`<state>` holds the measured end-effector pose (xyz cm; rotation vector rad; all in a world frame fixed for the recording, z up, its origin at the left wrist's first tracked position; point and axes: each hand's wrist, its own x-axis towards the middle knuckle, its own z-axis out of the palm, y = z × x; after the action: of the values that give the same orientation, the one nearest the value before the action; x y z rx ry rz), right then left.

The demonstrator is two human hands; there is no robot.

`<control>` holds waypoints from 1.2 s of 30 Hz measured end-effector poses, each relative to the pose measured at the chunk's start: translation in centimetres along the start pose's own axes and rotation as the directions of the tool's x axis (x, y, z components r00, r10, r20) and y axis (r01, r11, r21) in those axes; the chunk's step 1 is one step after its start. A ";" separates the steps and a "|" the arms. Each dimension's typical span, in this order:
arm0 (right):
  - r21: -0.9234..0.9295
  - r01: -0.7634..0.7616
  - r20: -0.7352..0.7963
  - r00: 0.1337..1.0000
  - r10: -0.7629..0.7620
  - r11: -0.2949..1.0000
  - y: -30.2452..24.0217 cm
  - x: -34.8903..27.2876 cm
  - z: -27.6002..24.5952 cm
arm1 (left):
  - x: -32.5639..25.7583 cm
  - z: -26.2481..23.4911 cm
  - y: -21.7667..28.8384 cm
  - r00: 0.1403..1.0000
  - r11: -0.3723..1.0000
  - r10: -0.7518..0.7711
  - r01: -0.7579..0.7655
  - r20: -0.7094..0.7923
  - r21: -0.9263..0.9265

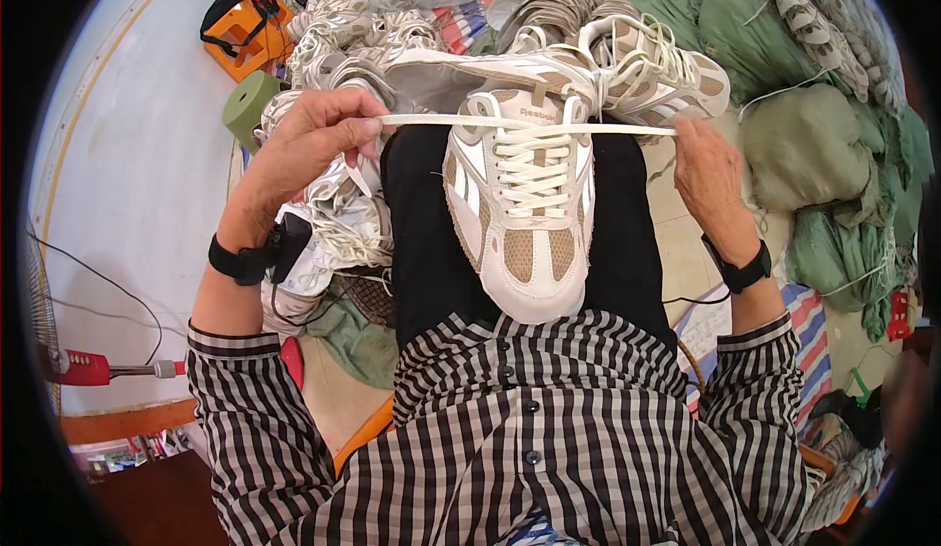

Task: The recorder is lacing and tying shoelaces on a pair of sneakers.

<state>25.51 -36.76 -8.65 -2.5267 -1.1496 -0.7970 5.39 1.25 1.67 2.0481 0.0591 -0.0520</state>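
While the shoe (524,203) rests toe-down on the lap, the left hand (309,144) and right hand (708,178) each pinch one lace (529,124) end taut. Light and padded, it looks best steadied at the heel; the flat lace seems limp and slippery.

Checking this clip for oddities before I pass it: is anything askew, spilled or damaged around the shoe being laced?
Nothing looks damaged or spilled. The white-and-tan mesh sneaker sits straight on the lap, its flat white lace pulled taut and level between the left hand and right hand. The heaped pale sneakers beside the left knee are jumbled.
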 end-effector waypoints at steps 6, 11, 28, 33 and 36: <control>0.106 -0.224 0.127 0.969 0.210 0.969 4.9 -2.9 1.0 | -1.4 1.3 -0.4 0.989 0.925 0.090 -0.039 -0.118 0.378; 0.183 -0.367 0.165 0.926 0.339 0.912 9.4 -5.7 1.2 | -1.4 3.3 -2.4 0.792 0.426 0.608 -0.273 -0.049 0.863; 0.159 -0.515 0.177 0.854 0.488 0.843 13.8 -6.0 1.0 | -1.7 -1.0 -4.4 0.811 0.173 0.578 -0.223 0.084 0.959; 0.180 -0.472 0.120 0.881 0.457 0.863 14.8 -6.6 2.1 | -1.6 -0.9 -4.7 0.838 0.200 0.542 -0.204 0.065 0.958; 0.316 -0.579 0.173 0.814 0.554 0.752 15.4 -6.9 2.1 | -1.4 -0.6 -4.8 0.891 0.245 0.453 -0.156 0.030 0.957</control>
<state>34.27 -50.18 -14.39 -2.3849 -0.4157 -0.3041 3.67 3.96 -2.20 3.2564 -0.3155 0.5985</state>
